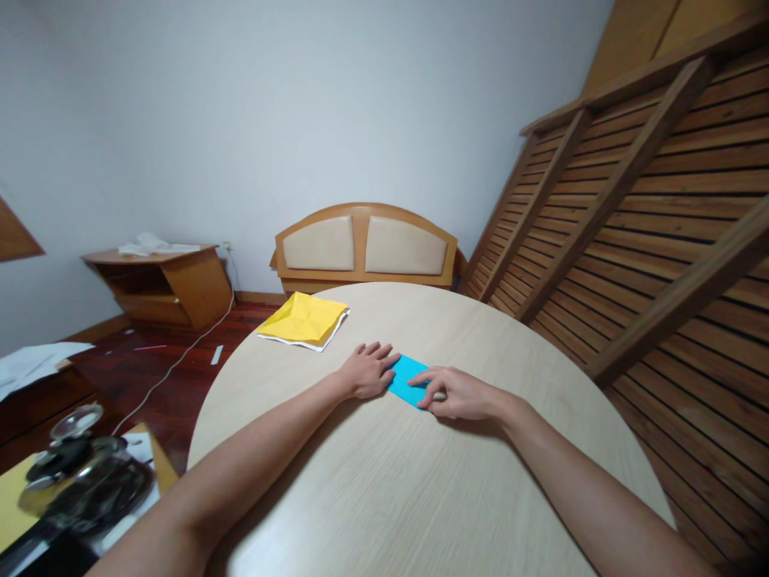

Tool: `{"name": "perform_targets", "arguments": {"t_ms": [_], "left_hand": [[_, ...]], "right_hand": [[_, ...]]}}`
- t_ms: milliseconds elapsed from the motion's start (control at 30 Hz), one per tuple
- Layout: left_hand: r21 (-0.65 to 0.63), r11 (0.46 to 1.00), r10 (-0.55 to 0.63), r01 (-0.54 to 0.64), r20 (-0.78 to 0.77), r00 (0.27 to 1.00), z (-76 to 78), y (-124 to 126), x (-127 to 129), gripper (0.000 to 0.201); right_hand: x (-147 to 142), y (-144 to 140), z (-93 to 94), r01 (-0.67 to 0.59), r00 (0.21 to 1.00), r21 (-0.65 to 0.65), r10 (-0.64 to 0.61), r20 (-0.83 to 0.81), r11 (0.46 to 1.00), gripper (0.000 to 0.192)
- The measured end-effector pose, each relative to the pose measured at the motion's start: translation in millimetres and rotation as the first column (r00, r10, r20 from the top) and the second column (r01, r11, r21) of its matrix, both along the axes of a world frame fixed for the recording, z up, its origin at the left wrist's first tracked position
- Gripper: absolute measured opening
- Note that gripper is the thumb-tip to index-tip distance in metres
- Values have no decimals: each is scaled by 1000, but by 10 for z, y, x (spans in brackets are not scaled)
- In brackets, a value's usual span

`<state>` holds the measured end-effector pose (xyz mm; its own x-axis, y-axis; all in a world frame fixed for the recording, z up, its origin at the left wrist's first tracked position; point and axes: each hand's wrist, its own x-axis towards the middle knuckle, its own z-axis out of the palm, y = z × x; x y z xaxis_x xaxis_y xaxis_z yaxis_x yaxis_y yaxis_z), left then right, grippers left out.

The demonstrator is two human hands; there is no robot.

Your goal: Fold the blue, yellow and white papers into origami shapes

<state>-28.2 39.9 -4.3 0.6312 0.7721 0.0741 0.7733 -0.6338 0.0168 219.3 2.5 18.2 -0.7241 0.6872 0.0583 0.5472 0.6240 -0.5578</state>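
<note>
A small piece of bright blue paper (404, 375) with straight edges lies flat on the round, pale wood-grain table (384, 497). At its left end is my left hand (368, 370), palm down with the fingers spread, its fingertips touching the paper's edge. My right hand (460, 393) rests over the right end. Its index finger reaches across the paper while the other fingers curl loosely, with a gap beside the thumb. Both hands press from above, and neither grips the sheet. The paper's right edge is partly hidden under my right hand.
Yellow sheets (303, 319) with white edges lie near the table's far left rim. Behind the table stands a padded headboard (360, 243). Wooden slats (649, 200) lean on the right. At lower left, a glass teapot (96, 481) sits among clutter, and a cabinet (174, 284) stands by the wall.
</note>
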Motion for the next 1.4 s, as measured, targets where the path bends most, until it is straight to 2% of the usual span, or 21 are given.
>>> {"name": "perform_targets", "arguments": {"t_ms": [233, 400, 500, 600, 700, 767, 867, 1200, 1400], "left_hand": [[149, 989, 24, -15, -55, 998, 21, -75, 57, 48], [187, 982, 3, -2, -3, 1000, 60, -75, 45, 43], [193, 981, -47, 35, 60, 997, 84, -73, 67, 40], [122, 986, -135, 118, 145, 980, 87, -89, 129, 46], [-96, 968, -218, 232, 135, 966, 72, -106, 178, 52], [-205, 960, -176, 190, 86, 981, 63, -98, 173, 53], [-229, 971, -61, 66, 26, 998, 59, -59, 123, 55], [-83, 996, 9, -11, -26, 1000, 58, -68, 90, 56], [22, 998, 55, -54, -44, 998, -4, -73, 50, 51]], "right_hand": [[-14, -15, 18, 17, 1000, -27, -17, -14, 1000, 18], [-9, -14, 13, 28, 1000, -28, -28, -3, 999, 19], [-3, -1, 2, 23, 1000, -26, -23, 2, 999, 20], [-10, 2, 9, 1, 1000, -24, -2, -26, 1000, 21], [-24, -5, 26, -56, 996, -15, 55, -64, 998, 21], [-26, -5, 29, -57, 997, -10, 56, -56, 998, 21], [-16, 2, 17, -18, 1000, -14, 18, -13, 1000, 20], [-11, -7, 21, 12, 1000, -58, -12, 1, 998, 19], [0, 4, 7, 14, 1000, -75, -15, -13, 997, 18]]}}
